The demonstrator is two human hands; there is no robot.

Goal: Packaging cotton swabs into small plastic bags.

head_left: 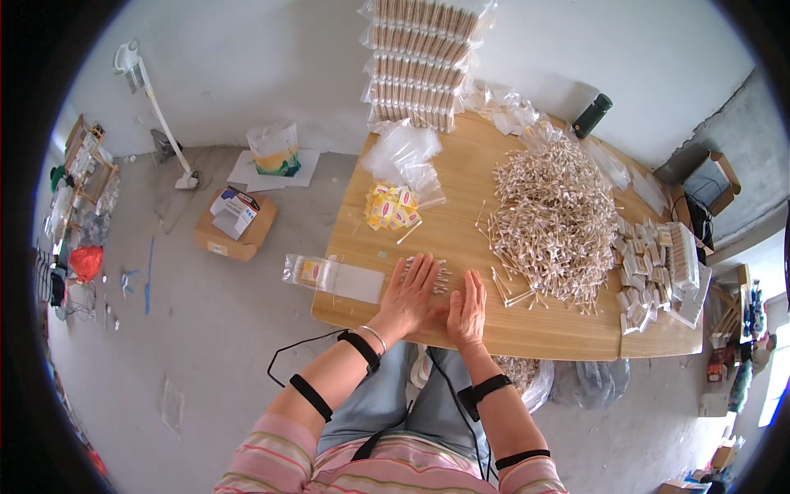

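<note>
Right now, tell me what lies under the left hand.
Under the left hand are cotton swabs on the wooden table; some ends show beside it. The rest is covered, so their number cannot be told.

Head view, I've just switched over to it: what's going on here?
A person's left hand lies flat over a small bunch of cotton swabs on the wooden table, while the right hand is held beside it, fingers extended. A big heap of loose swabs sits to the right. Small yellow cards lie beyond the left hand, and a clear packet lies to its left.
</note>
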